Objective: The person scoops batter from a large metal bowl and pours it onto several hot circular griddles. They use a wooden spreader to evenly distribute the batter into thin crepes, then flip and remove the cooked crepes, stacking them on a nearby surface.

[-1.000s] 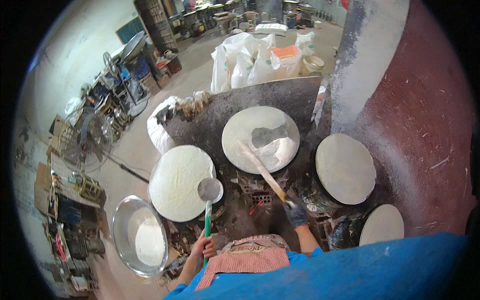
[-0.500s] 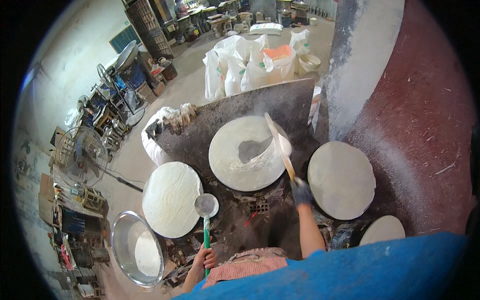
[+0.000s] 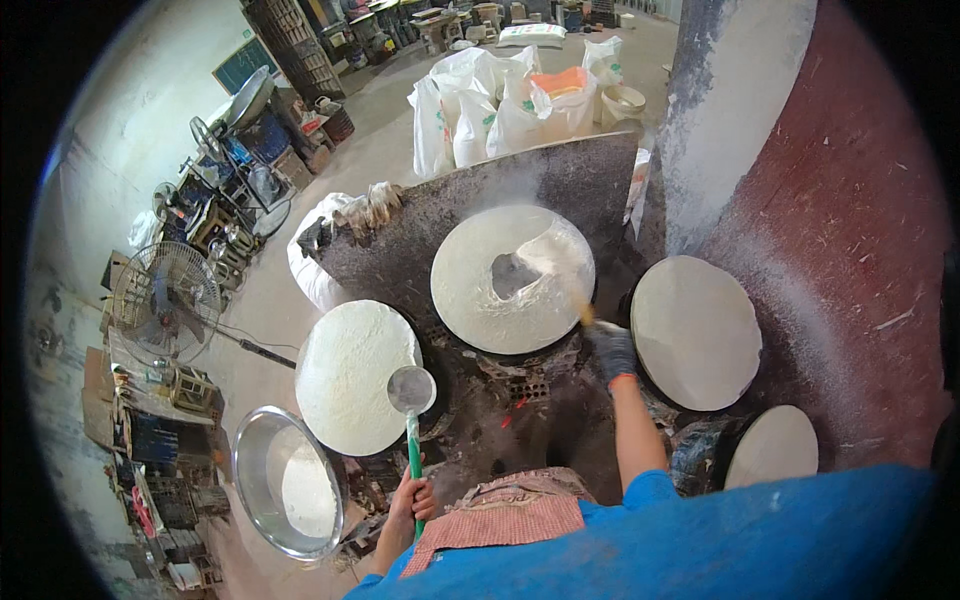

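Note:
My left hand (image 3: pixel 412 499) is closed around the green handle of a metal ladle (image 3: pixel 411 390), whose round bowl hangs over the edge of a left griddle spread with creamy white batter (image 3: pixel 345 365). In my right hand (image 3: pixel 612 352), which wears a dark glove, is a wooden spatula (image 3: pixel 586 312). Its blade is smeared by motion over the middle griddle's right side. The pale sheet (image 3: pixel 468 285) there is gathered and folded at the right, around a bare grey patch (image 3: pixel 512 274). Steam rises behind it.
A right griddle (image 3: pixel 695 335) carries a smooth pale sheet, and a smaller round (image 3: pixel 772 448) sits nearer me. A steel basin (image 3: pixel 243 468) with white contents stands at left. Behind the griddles rises a dark curved shield (image 3: pixel 560 165); a standing fan (image 3: pixel 165 300) is far left.
My right hand has swung the spatula down and closer across the middle griddle. The pale sheet's fold at the right has changed shape. The view has shifted slightly; my left hand keeps the ladle.

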Action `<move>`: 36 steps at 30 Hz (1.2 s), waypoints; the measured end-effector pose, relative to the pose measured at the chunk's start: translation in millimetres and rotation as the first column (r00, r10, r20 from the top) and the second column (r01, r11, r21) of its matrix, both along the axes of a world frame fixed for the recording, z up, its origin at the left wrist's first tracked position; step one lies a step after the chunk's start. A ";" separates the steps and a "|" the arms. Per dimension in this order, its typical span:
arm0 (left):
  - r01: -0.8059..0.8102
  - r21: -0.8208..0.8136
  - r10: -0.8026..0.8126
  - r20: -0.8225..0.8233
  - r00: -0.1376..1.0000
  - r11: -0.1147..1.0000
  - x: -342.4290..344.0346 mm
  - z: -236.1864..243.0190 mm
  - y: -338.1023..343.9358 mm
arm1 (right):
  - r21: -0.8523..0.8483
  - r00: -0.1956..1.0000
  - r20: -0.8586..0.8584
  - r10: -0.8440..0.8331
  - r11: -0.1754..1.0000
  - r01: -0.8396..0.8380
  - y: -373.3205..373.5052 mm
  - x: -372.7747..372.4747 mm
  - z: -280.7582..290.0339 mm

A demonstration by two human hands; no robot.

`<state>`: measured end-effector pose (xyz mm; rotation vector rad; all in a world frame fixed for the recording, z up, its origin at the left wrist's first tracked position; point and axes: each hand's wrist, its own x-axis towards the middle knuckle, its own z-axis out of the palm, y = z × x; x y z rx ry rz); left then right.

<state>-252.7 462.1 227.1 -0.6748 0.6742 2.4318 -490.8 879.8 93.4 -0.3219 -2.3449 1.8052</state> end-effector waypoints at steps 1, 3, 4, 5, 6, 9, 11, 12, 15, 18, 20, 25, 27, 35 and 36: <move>-0.004 -0.061 0.005 0.020 1.000 0.998 -1.1 1.2 -3.2 | -0.228 0.989 0.035 -0.142 0.963 0.146 -3.1 5.8 1.9; 0.002 -0.188 0.011 0.068 0.998 0.982 0.4 3.9 -7.8 | -0.495 0.997 0.082 -0.013 0.867 0.052 -11.1 17.9 0.4; -0.047 -0.115 0.059 0.103 0.993 0.992 1.6 4.9 -9.4 | -0.607 0.999 0.048 0.010 0.794 0.021 -16.4 25.9 -2.6; -0.056 -0.055 0.061 0.100 0.993 0.997 0.3 4.5 -10.5 | -0.726 0.993 0.024 0.117 0.685 -0.063 -20.6 32.1 -4.6; -0.069 -0.001 0.068 0.106 0.992 0.998 1.1 4.9 -11.5 | -0.485 0.993 0.093 0.066 0.874 -0.012 -24.8 40.3 -6.7; -0.070 0.002 0.069 0.110 0.992 0.998 1.7 5.8 -14.2 | -0.236 0.988 0.138 0.064 0.971 -0.030 -26.3 54.0 -3.5; -0.032 -0.013 0.033 0.037 0.999 0.999 2.1 5.6 -15.2 | -0.347 0.990 0.138 0.033 0.938 0.017 -26.8 58.4 1.2; -0.029 -0.109 0.038 0.086 0.996 0.994 1.4 4.6 -15.4 | -0.447 0.984 0.176 0.016 0.892 0.065 -29.5 60.8 2.3; -0.059 -0.041 0.064 0.113 0.992 0.997 0.9 1.8 -13.8 | -0.794 0.975 0.217 0.040 0.588 0.152 -42.6 70.8 -2.3; -0.057 -0.065 0.066 0.151 0.986 0.996 -2.4 -1.6 -8.1 | -0.573 0.961 0.255 0.107 0.817 0.061 -49.1 81.0 -15.4; -0.050 -0.080 0.061 0.142 0.988 0.996 -5.4 -2.1 -3.3 | -0.127 0.918 0.378 0.119 0.989 -0.076 -39.0 71.9 -19.3; -0.066 -0.087 0.081 0.189 0.979 0.994 -19.2 0.0 9.6 | 0.455 0.983 -0.093 -0.157 0.872 0.182 22.9 -10.1 11.1; -0.061 -0.118 0.085 0.204 0.975 0.991 -29.1 0.0 13.8 | 0.731 0.989 0.072 -0.131 0.682 0.037 25.5 -29.1 27.8; 0.009 -0.228 0.025 0.145 0.989 0.974 -130.9 -18.8 28.7 | 0.888 0.973 0.076 0.217 0.428 -0.165 33.8 31.5 45.2; 0.006 -0.191 0.017 0.119 0.993 0.982 -145.0 -18.6 33.2 | 0.901 0.983 0.145 0.114 0.396 -0.179 36.6 39.7 41.5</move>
